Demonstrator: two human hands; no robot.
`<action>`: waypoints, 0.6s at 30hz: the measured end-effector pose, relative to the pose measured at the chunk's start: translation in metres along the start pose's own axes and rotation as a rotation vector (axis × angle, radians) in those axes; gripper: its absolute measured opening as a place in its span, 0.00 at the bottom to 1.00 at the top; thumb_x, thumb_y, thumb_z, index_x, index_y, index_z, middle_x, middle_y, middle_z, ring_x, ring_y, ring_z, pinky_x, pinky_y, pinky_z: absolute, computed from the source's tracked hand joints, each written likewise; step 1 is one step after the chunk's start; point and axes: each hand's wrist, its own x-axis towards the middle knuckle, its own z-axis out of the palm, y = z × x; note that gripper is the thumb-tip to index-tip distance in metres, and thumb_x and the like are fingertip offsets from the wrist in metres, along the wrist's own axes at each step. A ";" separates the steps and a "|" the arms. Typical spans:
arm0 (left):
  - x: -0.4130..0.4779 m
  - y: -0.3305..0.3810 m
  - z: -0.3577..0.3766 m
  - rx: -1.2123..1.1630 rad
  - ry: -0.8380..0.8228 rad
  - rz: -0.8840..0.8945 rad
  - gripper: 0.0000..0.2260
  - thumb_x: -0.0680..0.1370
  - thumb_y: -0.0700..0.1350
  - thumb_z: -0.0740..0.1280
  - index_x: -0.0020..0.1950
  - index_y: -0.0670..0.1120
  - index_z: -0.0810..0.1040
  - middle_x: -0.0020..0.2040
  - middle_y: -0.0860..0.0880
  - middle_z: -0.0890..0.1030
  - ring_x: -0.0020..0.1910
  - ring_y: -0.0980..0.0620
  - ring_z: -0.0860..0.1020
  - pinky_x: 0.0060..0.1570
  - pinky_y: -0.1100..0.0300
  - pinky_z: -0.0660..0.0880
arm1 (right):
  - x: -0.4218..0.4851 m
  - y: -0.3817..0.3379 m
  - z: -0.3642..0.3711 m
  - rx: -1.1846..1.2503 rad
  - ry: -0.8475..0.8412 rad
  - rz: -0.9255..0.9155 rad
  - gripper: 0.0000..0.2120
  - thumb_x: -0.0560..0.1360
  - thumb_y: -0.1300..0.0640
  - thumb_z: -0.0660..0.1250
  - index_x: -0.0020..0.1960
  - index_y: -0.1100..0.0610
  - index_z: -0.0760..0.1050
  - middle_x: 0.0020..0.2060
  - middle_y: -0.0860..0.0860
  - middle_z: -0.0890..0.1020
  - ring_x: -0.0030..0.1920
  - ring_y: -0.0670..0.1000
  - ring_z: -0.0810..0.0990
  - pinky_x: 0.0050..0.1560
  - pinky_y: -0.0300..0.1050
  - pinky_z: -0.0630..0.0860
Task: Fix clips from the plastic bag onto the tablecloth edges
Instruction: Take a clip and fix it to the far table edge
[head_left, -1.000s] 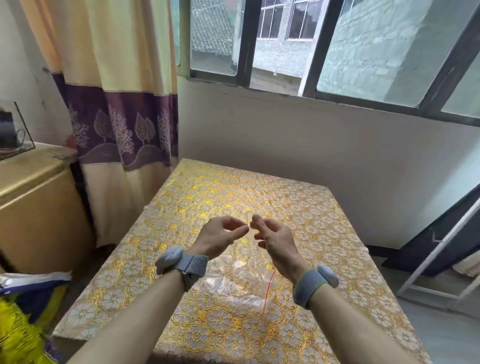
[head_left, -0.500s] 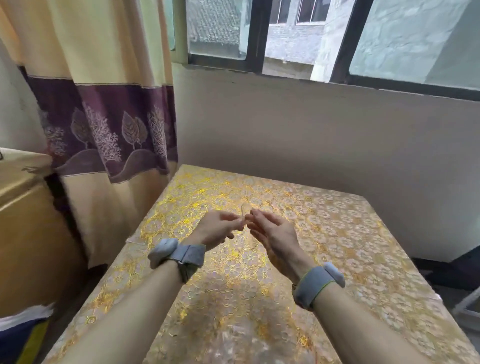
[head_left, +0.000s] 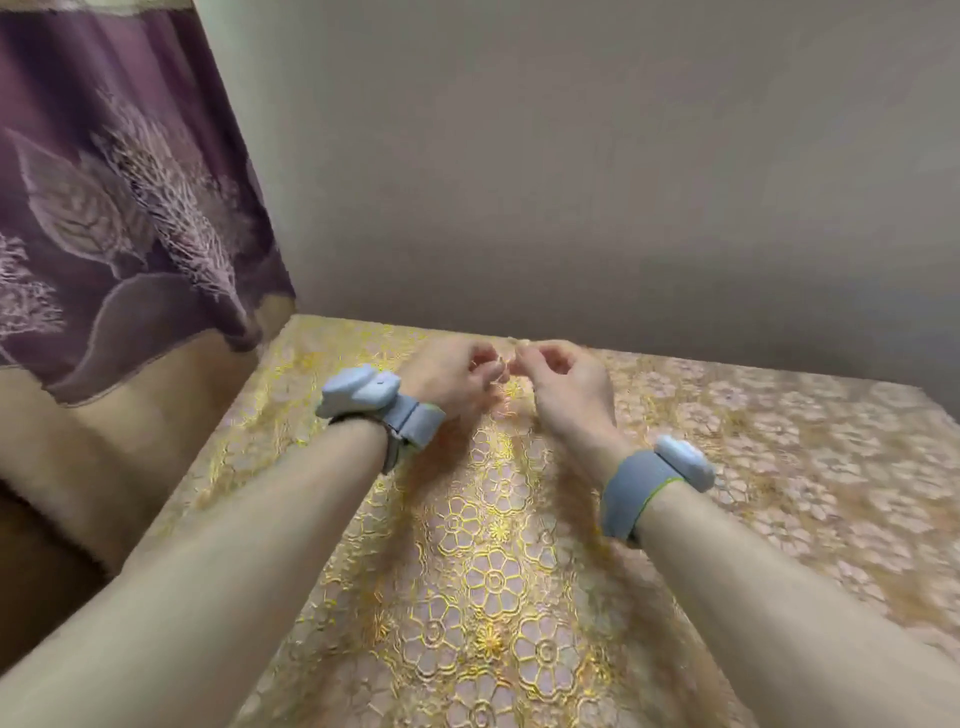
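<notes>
The person's two forearms reach toward twelve o'clock across the gold flowered tablecloth (head_left: 493, 571). The left hand (head_left: 452, 382) and right hand (head_left: 566, 387) meet just short of the cloth's far edge, where it runs along the plain wall (head_left: 571, 156). Both hands have their fingers curled inward. The fingertips come together on a small, pale, see-through piece, judged to be a clip (head_left: 519, 344), which sits up between them at twelve o'clock, just above the cloth. The frame is blurred there, so the exact grip is hard to read, though each hand seems to pinch one side of the clip. A two-sided hold like this probably serves to spread or turn the clip so its mouth faces the hem. The position near the far edge suggests that this edge is the one to be clipped.

No clip shows on the stretch of far edge in view, so this step looks not yet done. The plastic bag does not show in this view. A grey wristband (head_left: 410, 415) sits on the left wrist and another wristband (head_left: 639, 488) on the right. A purple leaf-patterned curtain (head_left: 119, 182) hangs at ten o'clock, beside the tabletop's left corner.
</notes>
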 end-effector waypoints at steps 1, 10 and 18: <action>0.015 -0.005 -0.004 0.008 -0.004 -0.008 0.08 0.79 0.47 0.64 0.49 0.49 0.83 0.48 0.48 0.84 0.50 0.48 0.79 0.47 0.59 0.70 | 0.012 -0.007 0.005 -0.039 0.004 -0.014 0.11 0.77 0.46 0.68 0.39 0.50 0.81 0.39 0.43 0.86 0.44 0.44 0.82 0.55 0.45 0.77; 0.084 -0.035 -0.021 -0.075 -0.108 -0.110 0.09 0.79 0.52 0.65 0.54 0.52 0.83 0.52 0.51 0.83 0.54 0.51 0.79 0.52 0.60 0.73 | 0.073 -0.021 0.032 -0.146 0.001 0.043 0.13 0.76 0.45 0.67 0.53 0.50 0.85 0.45 0.44 0.87 0.54 0.45 0.82 0.62 0.44 0.75; 0.109 -0.051 -0.025 -0.119 -0.251 -0.259 0.09 0.77 0.53 0.68 0.54 0.53 0.83 0.47 0.52 0.81 0.49 0.52 0.78 0.46 0.64 0.69 | 0.100 -0.021 0.042 -0.217 -0.130 0.135 0.11 0.77 0.47 0.68 0.50 0.51 0.86 0.47 0.42 0.87 0.55 0.43 0.80 0.57 0.37 0.71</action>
